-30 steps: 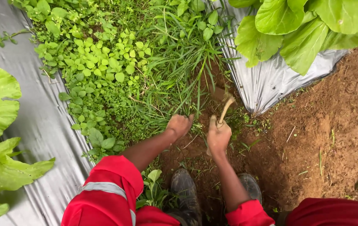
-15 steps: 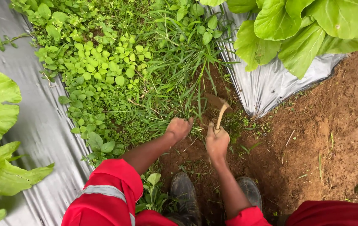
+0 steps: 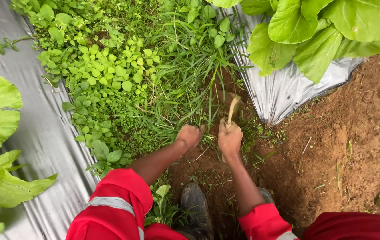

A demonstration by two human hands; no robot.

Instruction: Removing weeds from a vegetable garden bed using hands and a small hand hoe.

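Down low over a weedy strip between two sheets of grey plastic mulch (image 3: 43, 146). Right hand (image 3: 229, 138) clenched around the pale wooden handle of a small digging tool (image 3: 232, 108), handle rising out of the top of the fist and slanting up toward the right-hand sheet's edge; working end buried in soil and grass, shape hidden. Held short and close to the ground, probably for short chopping strokes at the roots. Left hand (image 3: 189, 135) fisted just beside it, knuckles down in the clump of long green grass (image 3: 190, 75) at the border of the bare reddish-brown soil (image 3: 332, 151); cannot tell whether stems are actually caught inside the fist. Likely gripping low, near the roots, next to where the tool bites. Muddy dark boots (image 3: 196, 209) planted on the cleared earth beneath the wrists. Broad-leaved green crop plants (image 3: 314, 31) overhanging the mulch on both sides.
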